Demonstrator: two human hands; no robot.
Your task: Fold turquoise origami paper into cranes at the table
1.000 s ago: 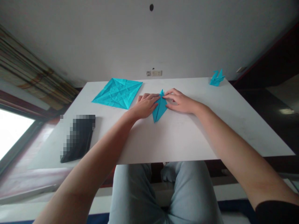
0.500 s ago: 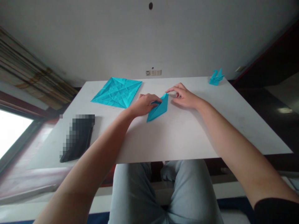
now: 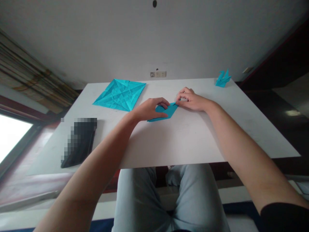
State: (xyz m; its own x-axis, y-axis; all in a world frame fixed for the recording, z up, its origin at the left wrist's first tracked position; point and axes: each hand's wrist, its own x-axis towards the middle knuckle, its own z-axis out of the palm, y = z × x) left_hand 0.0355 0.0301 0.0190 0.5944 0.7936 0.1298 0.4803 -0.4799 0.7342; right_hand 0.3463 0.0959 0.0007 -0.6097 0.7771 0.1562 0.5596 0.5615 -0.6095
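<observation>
A small piece of folded turquoise paper (image 3: 170, 111) lies on the white table between my two hands. My left hand (image 3: 154, 108) holds it from the left, its thumb and curled fingers resting on the upper face. At the far right tip of the paper, my right hand (image 3: 189, 99) pinches the narrow point between thumb and index finger. Part of the folded piece is hidden beneath my left fingers.
A creased sheet of turquoise paper (image 3: 120, 94) lies spread out at the back left of the table (image 3: 173, 145). An origami swan (image 3: 222, 79) stands at the back right corner. A dark, partly pixelated flat object (image 3: 80, 143) is at the left, near my left forearm.
The folded paper has turned clockwise, its right tip now lower and further right. My right hand's fingers have closed on that tip, and my left thumb has moved onto the upper face.
</observation>
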